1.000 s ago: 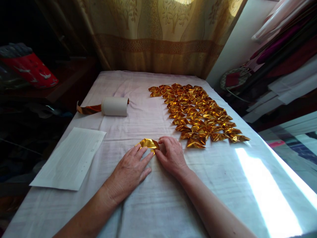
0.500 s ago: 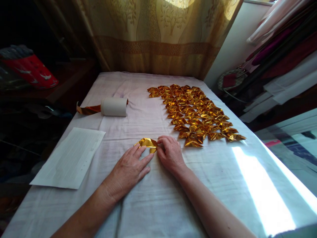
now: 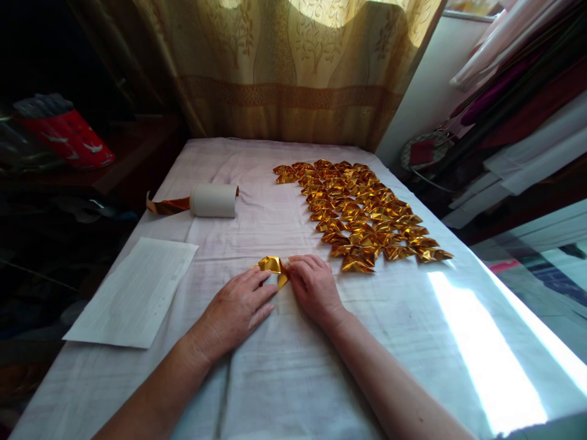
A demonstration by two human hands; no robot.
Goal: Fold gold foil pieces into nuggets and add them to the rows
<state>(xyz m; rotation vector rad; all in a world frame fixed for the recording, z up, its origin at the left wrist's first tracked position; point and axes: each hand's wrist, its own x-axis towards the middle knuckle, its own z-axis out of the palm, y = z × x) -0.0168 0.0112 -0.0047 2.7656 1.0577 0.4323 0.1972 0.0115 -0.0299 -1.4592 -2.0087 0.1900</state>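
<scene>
A small piece of gold foil paper [image 3: 272, 265], partly folded, lies on the white cloth-covered table [image 3: 293, 366] between my two hands. My left hand [image 3: 233, 308] rests flat on the cloth with its fingers stretched out, the fingertips touching the foil's left side. My right hand [image 3: 314, 286] has its fingers curled and pressed down on the foil's right edge. To the right of the hands, several folded gold foil pieces [image 3: 362, 211] lie in overlapping rows.
A white roll [image 3: 213, 200] with a gold foil strip trailing from it lies at the left back. A white printed sheet [image 3: 135, 292] sits at the left edge. A patterned curtain [image 3: 293, 67] hangs behind the table, and stacked fabrics [image 3: 518, 110] stand at the right.
The foil piece has become narrower as my right hand pushed its right side inward. My left hand has stayed flat beside it. The camera view tilted slightly.
</scene>
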